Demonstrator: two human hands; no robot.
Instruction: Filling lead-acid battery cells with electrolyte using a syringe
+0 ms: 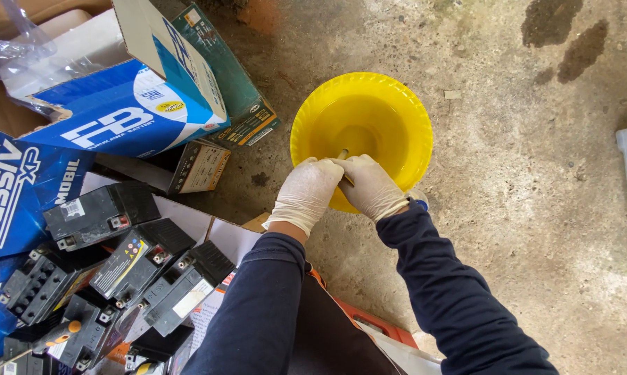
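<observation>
Hands, two, gloved: left hand (306, 194) curled shut beside right hand (371, 186), which pinches a thin stick (343, 154) over one yellow bowl (390, 104); several black batteries (98, 215) lie left

Funnel (369, 111) on floor (522, 208) ahead, batteries (139, 271) left, boxes (119, 114) behind them.

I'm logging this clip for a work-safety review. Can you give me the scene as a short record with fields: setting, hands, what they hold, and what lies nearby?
setting: rough concrete floor with dark stains
left hand: white glove, closed on a small tool
right hand: white glove, closed on the same tool
small tool: thin, mostly hidden, over the bowl
yellow bowl: round, fluted rim, holds liquid
batteries: several small black ones, heaped at left
boxes: blue and white cardboard, one open
</observation>
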